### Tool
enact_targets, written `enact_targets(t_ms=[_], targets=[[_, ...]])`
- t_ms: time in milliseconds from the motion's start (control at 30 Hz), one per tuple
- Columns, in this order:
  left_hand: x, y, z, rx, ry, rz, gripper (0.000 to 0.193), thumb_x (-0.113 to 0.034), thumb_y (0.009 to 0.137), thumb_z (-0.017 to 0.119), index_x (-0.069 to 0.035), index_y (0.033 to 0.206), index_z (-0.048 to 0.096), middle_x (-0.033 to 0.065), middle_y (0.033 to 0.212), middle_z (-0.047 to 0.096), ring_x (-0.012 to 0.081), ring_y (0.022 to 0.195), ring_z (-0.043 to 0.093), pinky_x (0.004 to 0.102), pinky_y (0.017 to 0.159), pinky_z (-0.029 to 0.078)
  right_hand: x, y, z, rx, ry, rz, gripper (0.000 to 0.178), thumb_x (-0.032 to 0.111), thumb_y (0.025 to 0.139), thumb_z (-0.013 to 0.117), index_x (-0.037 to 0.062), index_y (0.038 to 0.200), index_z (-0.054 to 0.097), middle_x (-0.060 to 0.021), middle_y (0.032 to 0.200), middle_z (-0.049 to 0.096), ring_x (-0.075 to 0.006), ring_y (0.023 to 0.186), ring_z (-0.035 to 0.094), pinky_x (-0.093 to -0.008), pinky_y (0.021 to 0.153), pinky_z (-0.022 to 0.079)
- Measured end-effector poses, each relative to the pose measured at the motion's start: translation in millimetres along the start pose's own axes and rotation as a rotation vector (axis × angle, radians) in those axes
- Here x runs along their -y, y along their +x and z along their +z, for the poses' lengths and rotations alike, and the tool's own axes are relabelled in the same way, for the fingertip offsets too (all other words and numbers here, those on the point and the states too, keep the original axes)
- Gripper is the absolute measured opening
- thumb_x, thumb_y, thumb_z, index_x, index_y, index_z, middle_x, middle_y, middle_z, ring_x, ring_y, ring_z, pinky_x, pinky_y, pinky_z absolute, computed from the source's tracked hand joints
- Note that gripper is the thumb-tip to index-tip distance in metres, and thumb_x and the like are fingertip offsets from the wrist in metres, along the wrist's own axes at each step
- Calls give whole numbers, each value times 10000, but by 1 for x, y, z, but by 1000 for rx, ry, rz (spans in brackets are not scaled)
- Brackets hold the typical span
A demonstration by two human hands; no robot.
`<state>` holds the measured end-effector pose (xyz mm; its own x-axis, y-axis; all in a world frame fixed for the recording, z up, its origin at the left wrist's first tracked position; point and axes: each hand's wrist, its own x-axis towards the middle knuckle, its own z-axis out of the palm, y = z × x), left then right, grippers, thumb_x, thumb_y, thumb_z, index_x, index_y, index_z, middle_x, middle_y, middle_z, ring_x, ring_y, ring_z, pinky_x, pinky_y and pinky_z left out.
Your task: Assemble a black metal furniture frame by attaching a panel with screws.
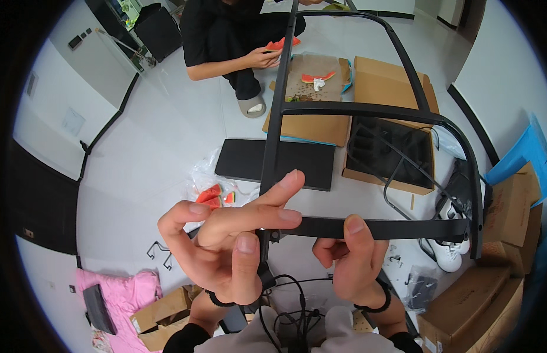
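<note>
A black metal frame with crossbars and rounded corners stands tilted up in front of me. My right hand grips its nearest crossbar, the thumb pressed on the bar and the fingers curled below. My left hand is at the corner where this bar meets the left post. Its fingers are spread, two of them stretched out across the post. I see nothing held in it, though part of the corner is hidden behind the hand.
A person crouches ahead, holding a watermelon slice. A black board and watermelon pieces lie on the floor. An open carton holds black foam. Cartons and a blue stool stand right. Cables hang before me.
</note>
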<state>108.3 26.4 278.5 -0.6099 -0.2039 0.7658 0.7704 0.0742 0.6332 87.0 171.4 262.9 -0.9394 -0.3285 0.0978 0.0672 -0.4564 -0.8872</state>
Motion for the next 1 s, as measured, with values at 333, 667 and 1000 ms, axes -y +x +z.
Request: enact_targets(t_ms=[333,667,1000], targets=[[-16,4,-13,25,-158,-228,688,188,714,498,6,1307,200,344,1210,489,535,1293,457,543,1106,326,-4,4,-3,39,39,-40,427,272,1054,366,-24,788,521,-74,657,564,-104,555,493,-230,493,381],[-15,1,-14,210,215,-174,586,177,682,430,-3,1190,200,392,1214,565,377,1339,433,485,1158,281,-4,12,-2,35,79,-19,400,240,1055,377,-13,775,510,-67,665,564,-98,565,496,-221,498,376],[3,-6,-33,278,635,225,584,-116,729,831,-4,1201,506,213,1142,580,387,1124,605,521,1018,461,-8,19,-5,34,47,-64,459,299,1040,392,-17,744,544,-49,603,548,-83,525,467,-217,473,353]])
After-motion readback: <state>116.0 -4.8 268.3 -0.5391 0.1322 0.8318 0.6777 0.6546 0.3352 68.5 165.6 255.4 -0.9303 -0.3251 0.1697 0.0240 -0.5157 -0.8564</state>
